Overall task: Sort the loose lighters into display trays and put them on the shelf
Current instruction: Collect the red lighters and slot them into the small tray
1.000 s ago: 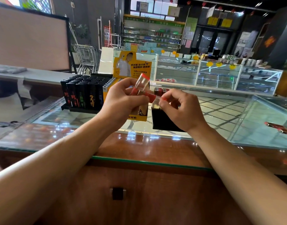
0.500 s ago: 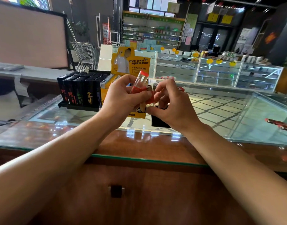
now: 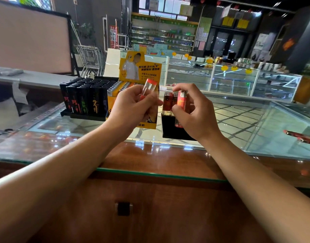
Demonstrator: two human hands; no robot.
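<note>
My left hand [image 3: 133, 109] is closed around a clear lighter with a red base [image 3: 149, 89], held upside down above the glass counter. My right hand [image 3: 194, 113] pinches a red lighter [image 3: 182, 102] upright, over a small black display tray [image 3: 170, 127]. A couple of red lighters [image 3: 168, 103] stand in that tray's far-left corner. Behind my left hand stands a yellow display box [image 3: 142, 71] with lighters in it. Further left is a black tray full of black lighters [image 3: 84, 100].
The trays stand on a glass counter top [image 3: 247, 123] with a wooden front edge [image 3: 150, 156]. A red object [image 3: 299, 137] lies inside the case at the right. Glass showcases and shelves fill the back of the shop.
My hands have come apart: the right hand has taken a red lighter from the left and carried it right, over the small black tray. The left hand keeps the clear lighter.
</note>
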